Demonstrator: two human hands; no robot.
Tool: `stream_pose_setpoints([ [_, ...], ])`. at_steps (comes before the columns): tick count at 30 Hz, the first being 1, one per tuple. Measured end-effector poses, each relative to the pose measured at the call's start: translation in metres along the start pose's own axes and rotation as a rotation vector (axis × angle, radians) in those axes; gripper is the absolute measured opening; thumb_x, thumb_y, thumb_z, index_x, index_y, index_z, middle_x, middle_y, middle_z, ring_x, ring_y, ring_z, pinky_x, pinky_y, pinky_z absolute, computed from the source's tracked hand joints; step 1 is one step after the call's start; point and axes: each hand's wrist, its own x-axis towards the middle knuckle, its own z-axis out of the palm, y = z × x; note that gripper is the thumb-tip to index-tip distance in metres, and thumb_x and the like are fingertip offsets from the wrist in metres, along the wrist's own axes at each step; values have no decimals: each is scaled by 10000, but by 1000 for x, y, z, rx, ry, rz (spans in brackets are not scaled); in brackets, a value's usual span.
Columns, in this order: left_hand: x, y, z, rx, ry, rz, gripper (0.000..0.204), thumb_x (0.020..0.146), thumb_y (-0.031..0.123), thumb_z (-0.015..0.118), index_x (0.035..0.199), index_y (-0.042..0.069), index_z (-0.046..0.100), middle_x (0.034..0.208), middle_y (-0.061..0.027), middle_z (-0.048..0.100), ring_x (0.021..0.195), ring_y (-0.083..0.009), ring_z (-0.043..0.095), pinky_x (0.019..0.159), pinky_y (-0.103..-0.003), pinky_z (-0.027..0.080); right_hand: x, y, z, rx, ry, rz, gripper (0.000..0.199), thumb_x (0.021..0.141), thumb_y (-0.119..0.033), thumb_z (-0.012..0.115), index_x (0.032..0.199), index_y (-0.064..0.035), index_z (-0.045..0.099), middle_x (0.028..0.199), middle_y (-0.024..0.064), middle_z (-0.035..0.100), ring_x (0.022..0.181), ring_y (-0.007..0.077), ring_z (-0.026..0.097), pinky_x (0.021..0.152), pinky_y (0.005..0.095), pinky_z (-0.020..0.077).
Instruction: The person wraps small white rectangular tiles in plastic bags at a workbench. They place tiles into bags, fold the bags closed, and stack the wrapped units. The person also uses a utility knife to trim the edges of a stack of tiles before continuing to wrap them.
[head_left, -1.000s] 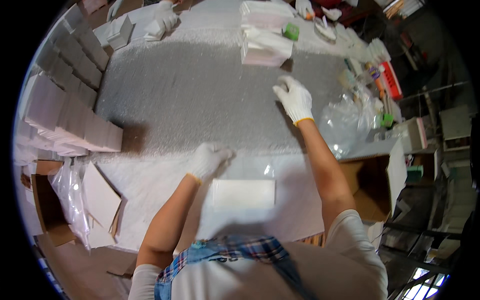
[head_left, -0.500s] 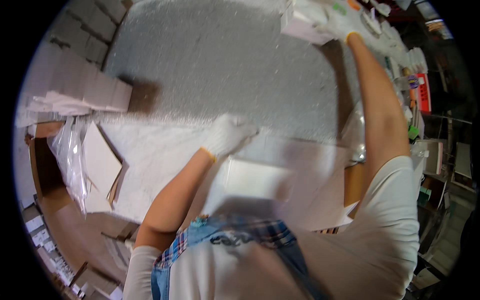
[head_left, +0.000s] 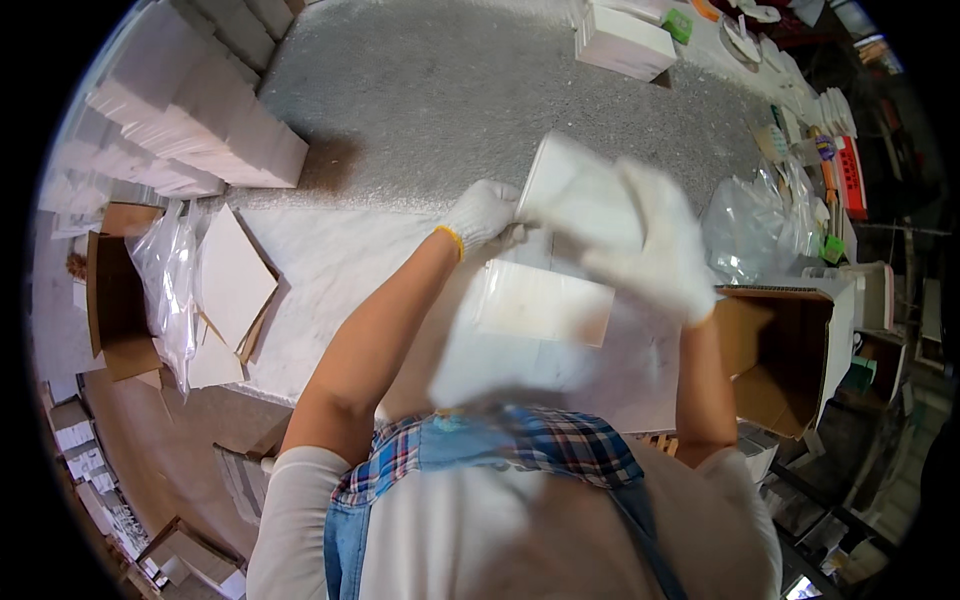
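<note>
L hand [head_left: 485, 215] held wht block [head_left: 572, 188] by L edge over tbl [head_left: 335, 285]; R hand [head_left: 655, 245] blurred at R side, grip unclear.

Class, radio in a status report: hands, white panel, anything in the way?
Left hand at left edge of white panel. Right hand blurred across panel's right side, grip unclear. Possibly in the way: white rectangular piece on near side of bench.

A grey, white-edged worktable [head_left: 430, 100] bears tall white rectangular stacks [head_left: 200, 105], a flat white rectangular sheet [head_left: 545, 303] and crumpled clear plastic [head_left: 742, 230].
</note>
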Motion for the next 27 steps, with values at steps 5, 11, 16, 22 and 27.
stream_pose_setpoints([
  [5,1,-2,1,29,-51,45,140,932,69,718,944,-69,737,829,-142,742,562,-113,622,433,-237,456,-84,-33,41,115,-172,-107,945,641,-392,874,1444,-23,539,1396,221,560,1324,410,513,1121,480,424],
  [11,-7,-2,4,-19,-50,48,190,919,79,719,1008,-89,717,843,-162,748,555,-114,611,448,-254,460,-87,-27,56,-15,-151,-43,955,641,-392,900,1434,-15,525,1356,226,570,1276,407,526,1097,496,432],
  [16,-9,-7,6,-67,-37,165,176,910,80,709,958,-88,731,807,-132,737,555,-117,593,490,-268,466,-92,-26,55,-57,-100,-95,955,649,-389,907,1438,-16,519,1371,220,567,1299,407,511,1121,488,414],
  [22,-28,6,19,-59,45,226,191,940,139,702,1019,-29,744,817,-74,730,604,-114,612,553,-271,490,-94,-31,45,155,-96,149,1079,716,-358,891,1571,-14,329,1496,257,492,1383,424,473,1156,482,401],
  [27,-50,22,20,-16,50,378,220,940,192,735,1044,-2,749,850,-38,723,719,-104,628,672,-274,515,-89,35,84,601,206,515,1115,825,-241,829,1647,-2,113,1572,313,405,1425,389,461,1144,455,422],
])
